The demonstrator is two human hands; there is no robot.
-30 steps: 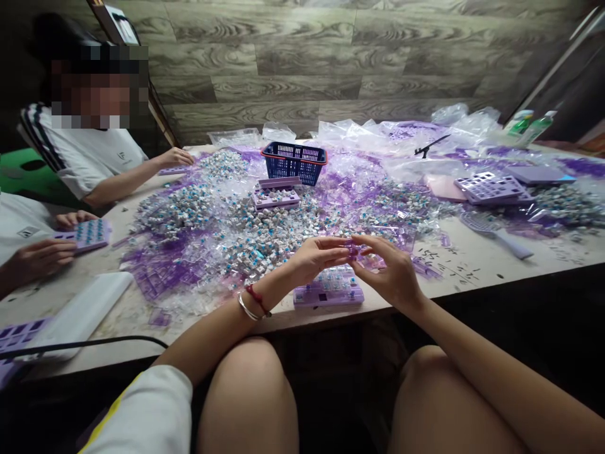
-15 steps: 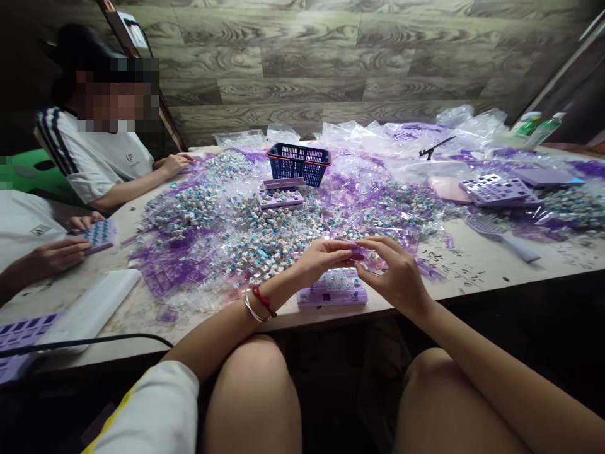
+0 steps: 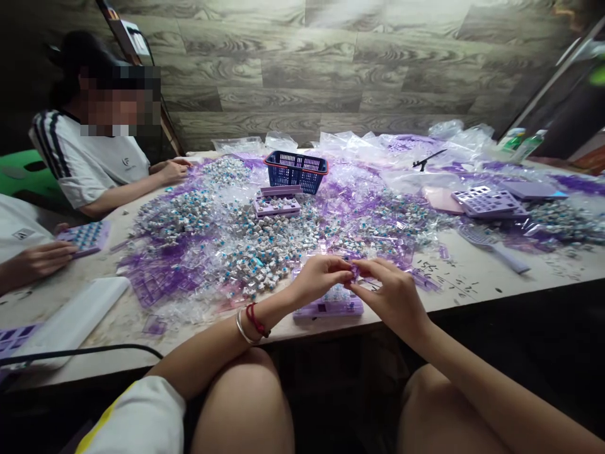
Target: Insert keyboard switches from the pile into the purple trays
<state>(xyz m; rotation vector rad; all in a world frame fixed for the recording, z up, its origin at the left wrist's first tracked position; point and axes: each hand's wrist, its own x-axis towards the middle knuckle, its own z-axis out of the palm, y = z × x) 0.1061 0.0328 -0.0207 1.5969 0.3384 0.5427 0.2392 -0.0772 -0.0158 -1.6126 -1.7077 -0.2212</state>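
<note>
Pinched between the fingertips of both hands is a small translucent purple plastic piece, mostly covered by the fingers. My left hand, with a red cord and a silver bangle at the wrist, grips its left side. From the right, the thumb and fingers of my right hand close on it. Just below the hands, a purple keypad case lies at the table's front edge with clear-topped switches in it, partly hidden by my hands. Beyond them spreads a heap of white-and-blue key switches.
A dark blue basket stands behind another purple case. Purple plastic sheets lie left. Rightward are a lilac brush, stacked purple frames and bottles. Two co-workers sit left; one person's hand holds a keypad.
Both hands have dropped slightly in view, still pinching the purple piece, and its visible part looks smaller. The whole view has shifted a little.
</note>
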